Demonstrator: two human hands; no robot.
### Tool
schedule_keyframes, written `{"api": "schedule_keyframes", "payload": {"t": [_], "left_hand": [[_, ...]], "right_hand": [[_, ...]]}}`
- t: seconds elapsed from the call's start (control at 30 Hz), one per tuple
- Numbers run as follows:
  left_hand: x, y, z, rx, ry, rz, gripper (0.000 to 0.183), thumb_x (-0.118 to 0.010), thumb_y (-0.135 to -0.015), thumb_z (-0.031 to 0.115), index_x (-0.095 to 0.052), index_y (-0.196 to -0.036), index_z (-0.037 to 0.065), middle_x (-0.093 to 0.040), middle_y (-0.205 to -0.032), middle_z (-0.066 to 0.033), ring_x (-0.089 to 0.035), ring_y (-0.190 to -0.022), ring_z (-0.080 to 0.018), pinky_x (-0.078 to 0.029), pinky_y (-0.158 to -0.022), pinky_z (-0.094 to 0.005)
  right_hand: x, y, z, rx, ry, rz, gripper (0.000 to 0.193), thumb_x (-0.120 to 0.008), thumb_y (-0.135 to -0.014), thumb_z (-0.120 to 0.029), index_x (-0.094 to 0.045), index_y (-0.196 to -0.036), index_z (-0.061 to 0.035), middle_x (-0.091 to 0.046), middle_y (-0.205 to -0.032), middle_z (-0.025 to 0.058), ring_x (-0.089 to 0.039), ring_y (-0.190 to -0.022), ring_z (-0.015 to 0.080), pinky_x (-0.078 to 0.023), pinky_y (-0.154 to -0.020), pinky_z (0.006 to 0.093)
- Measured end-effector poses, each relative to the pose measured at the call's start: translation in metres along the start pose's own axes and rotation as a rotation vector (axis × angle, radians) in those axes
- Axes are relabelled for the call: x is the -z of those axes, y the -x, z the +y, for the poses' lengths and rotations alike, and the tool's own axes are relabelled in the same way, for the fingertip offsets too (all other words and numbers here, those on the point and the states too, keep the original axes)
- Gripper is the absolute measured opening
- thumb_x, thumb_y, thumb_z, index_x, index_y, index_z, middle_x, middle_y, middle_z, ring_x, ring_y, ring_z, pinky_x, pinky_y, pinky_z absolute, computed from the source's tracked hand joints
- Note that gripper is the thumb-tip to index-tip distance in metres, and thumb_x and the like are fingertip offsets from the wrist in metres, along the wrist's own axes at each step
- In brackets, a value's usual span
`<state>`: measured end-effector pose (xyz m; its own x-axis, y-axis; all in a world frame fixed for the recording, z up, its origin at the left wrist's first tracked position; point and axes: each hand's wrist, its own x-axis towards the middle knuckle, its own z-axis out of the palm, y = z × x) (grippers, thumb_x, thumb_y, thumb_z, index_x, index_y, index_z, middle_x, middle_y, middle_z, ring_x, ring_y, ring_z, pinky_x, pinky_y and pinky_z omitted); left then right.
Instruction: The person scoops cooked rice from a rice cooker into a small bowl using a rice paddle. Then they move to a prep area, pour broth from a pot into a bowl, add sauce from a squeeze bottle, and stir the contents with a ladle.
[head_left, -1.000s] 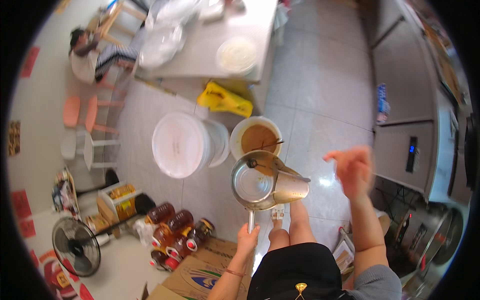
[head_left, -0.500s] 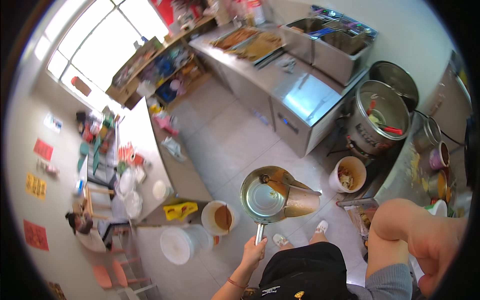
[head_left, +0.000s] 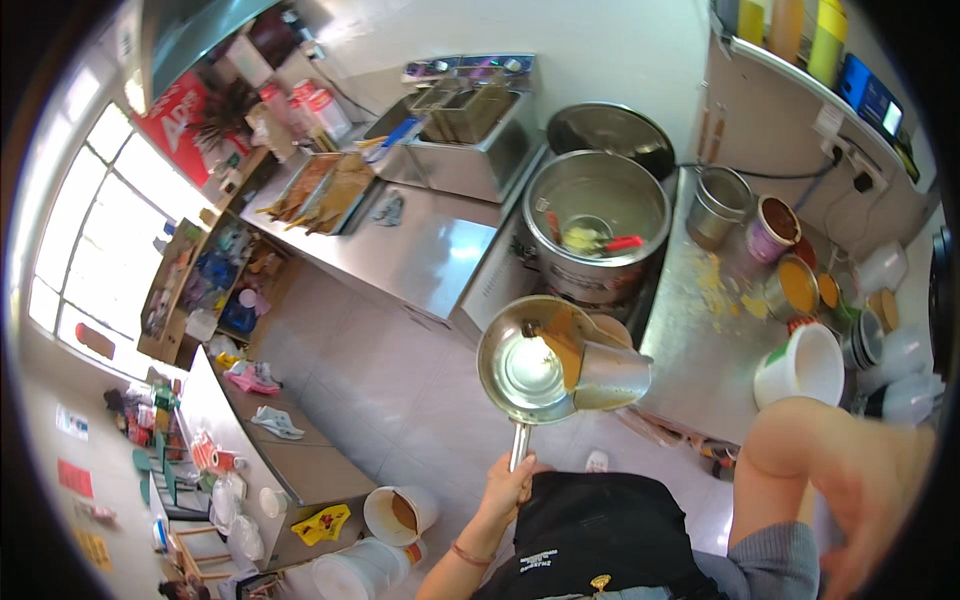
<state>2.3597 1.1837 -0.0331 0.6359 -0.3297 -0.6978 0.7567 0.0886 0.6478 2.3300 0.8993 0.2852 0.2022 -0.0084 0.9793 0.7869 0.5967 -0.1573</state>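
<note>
My left hand (head_left: pixel 508 487) is wrapped round the handle of a metal saucepan (head_left: pixel 487 365), held out ahead of my black apron. Inside the pan lies a metal cup (head_left: pixel 615 380) on its side, sticking out over the right rim. Beside the cup is something brown and flat, smeared with sauce; its kind I cannot make out. My right hand (head_left: pixel 862 520) is at the lower right, close to the camera and blurred, with the arm bent. Its fingers are too smeared to read.
Ahead stands a large steel pot (head_left: pixel 600 265) with a red-handled ladle (head_left: pixel 622 243). The steel counter (head_left: pixel 690 345) at right carries sauce containers and a white bucket (head_left: pixel 800 368). A deep fryer (head_left: pixel 470 150) is at the back. Buckets (head_left: pixel 400 515) stand on the floor at lower left.
My view has swung right, bringing the large pot and right-hand counter nearer the middle. The saucepan stays in my left hand and is now in front of the pot.
</note>
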Motion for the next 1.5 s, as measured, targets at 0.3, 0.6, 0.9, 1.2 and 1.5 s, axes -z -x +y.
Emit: {"api": "schedule_keyframes", "payload": {"t": [0.3,0.6,0.9,1.2,1.5], "left_hand": [[-0.077,-0.051,0.049,-0.035,-0.226,-0.148,0.018,-0.061,-0.098,0.016,-0.054,-0.108,0.003,-0.042,-0.057,0.0023,-0.034,-0.04,-0.0068,-0.028,-0.038,-0.023],[-0.157,-0.123,0.081,0.055,-0.445,-0.377,0.021,-0.063,-0.097,0.018,-0.054,-0.108,0.003,-0.041,-0.057,0.0024,-0.032,-0.039,-0.0077,-0.026,-0.038,-0.0243],[-0.319,-0.174,0.054,0.177,-0.454,-0.573,0.018,-0.062,-0.098,0.022,-0.054,-0.102,0.006,-0.042,-0.059,0.0023,-0.032,-0.039,-0.0077,-0.024,-0.039,-0.0242],[-0.418,-0.18,0.015,0.223,-0.411,-0.439,0.017,-0.063,-0.097,0.02,-0.056,-0.101,0.005,-0.041,-0.056,0.0023,-0.032,-0.039,-0.0084,-0.024,-0.038,-0.0254],[-0.444,-0.187,0.012,0.275,-0.373,-0.397,0.017,-0.064,-0.097,0.02,-0.055,-0.099,0.006,-0.043,-0.057,0.002,-0.033,-0.038,-0.0078,-0.024,-0.037,-0.0257]], "right_hand": [[0.153,0.233,0.04,-1.399,1.926,-0.644,0.013,-0.068,-0.076,-0.012,-0.062,-0.085,-0.0071,-0.059,-0.088,0.0081,-0.058,-0.085,0.0246,-0.044,-0.075,0.0381],[0.194,0.261,-0.048,-1.54,2.203,-0.353,0.011,-0.06,-0.077,-0.009,-0.059,-0.088,-0.0055,-0.061,-0.078,0.0094,-0.063,-0.076,0.0268,-0.047,-0.065,0.0392],[0.229,0.243,-0.207,-1.46,1.967,0.368,0.024,-0.058,-0.088,-0.012,-0.066,-0.111,-0.0068,-0.071,-0.09,0.0156,-0.069,-0.079,0.0329,-0.054,-0.069,0.0433],[0.431,0.264,-0.301,-1.533,2.215,0.4,0.023,-0.055,-0.089,-0.015,-0.07,-0.106,-0.0095,-0.071,-0.093,0.0171,-0.068,-0.087,0.0349,-0.053,-0.075,0.048],[0.522,0.285,-0.287,-1.759,1.931,0.319,0.023,-0.057,-0.085,-0.012,-0.074,-0.1,-0.0101,-0.071,-0.095,0.0188,-0.069,-0.089,0.033,-0.054,-0.077,0.0447]]}}
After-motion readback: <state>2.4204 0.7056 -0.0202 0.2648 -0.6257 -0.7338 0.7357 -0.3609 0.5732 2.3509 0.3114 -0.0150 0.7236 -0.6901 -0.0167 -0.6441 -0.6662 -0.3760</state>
